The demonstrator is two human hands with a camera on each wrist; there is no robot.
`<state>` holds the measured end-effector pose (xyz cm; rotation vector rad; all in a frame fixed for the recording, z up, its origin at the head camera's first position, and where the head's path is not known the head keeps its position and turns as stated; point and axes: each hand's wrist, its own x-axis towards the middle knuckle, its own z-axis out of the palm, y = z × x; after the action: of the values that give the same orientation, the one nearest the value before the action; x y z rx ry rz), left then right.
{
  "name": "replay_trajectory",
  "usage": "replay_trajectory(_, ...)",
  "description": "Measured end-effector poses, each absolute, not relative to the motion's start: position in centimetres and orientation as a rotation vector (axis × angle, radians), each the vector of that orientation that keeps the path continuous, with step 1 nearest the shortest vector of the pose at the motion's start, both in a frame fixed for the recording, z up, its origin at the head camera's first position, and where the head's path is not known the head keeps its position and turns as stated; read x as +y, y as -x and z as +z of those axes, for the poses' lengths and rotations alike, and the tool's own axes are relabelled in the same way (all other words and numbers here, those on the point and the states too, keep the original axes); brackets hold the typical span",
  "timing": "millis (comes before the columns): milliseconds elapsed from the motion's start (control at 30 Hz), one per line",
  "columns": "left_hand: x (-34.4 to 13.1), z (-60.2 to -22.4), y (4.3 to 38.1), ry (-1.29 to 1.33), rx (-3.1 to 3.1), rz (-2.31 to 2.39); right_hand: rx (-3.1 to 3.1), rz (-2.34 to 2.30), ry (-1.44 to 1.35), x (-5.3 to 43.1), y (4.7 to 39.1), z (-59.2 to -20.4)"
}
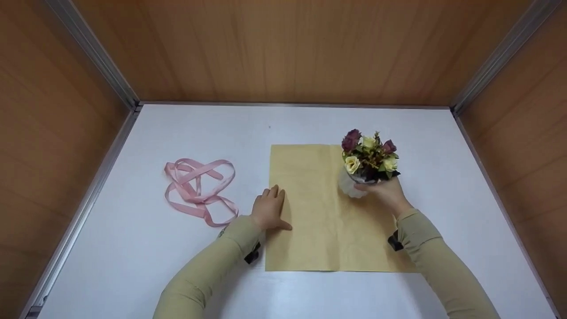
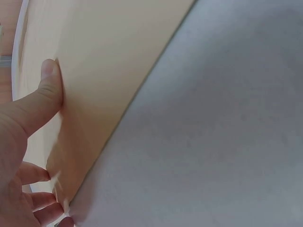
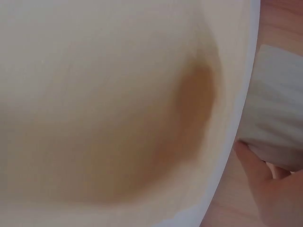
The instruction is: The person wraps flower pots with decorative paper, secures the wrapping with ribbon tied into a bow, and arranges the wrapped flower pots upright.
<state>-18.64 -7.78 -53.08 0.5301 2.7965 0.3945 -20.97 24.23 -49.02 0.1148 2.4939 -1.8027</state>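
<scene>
A sheet of brown kraft paper [image 1: 305, 208] with a crease down its middle lies on the white table. Over its left edge my left hand [image 1: 269, 210] is spread, thumb and fingertips touching the paper; the thumb [image 2: 49, 87] lies flat on it in the left wrist view. My right hand [image 1: 387, 194] grips a white ribbed flower pot [image 1: 350, 184] near its rim, holding it above the right half of the sheet. Purple and cream flowers [image 1: 370, 155] with green leaves fill the pot. From the right wrist, the pot [image 3: 274, 109] shows at the right border, with its shadow on the paper.
A tangled pink ribbon [image 1: 199, 195] lies on the table [image 1: 146, 248] left of the paper, close to the left forearm. Wooden panels [image 1: 288, 53] with metal framing enclose the table at the back and both sides.
</scene>
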Motion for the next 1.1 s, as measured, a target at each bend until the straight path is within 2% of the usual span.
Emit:
replay_trajectory(233,-7.8,-53.0,18.6,-0.537,2.795,0.397,2.419,-1.808,0.025,22.1,20.9,-50.0)
replay_trajectory(467,-7.8,-53.1,18.8,-0.537,2.796,0.405,2.406,-1.743,0.049,20.8,20.9,-50.7)
replay_trajectory(1100,-7.9,-53.1,18.7,-0.546,2.798,0.424,2.360,-1.688,0.113,21.3,20.8,-51.9)
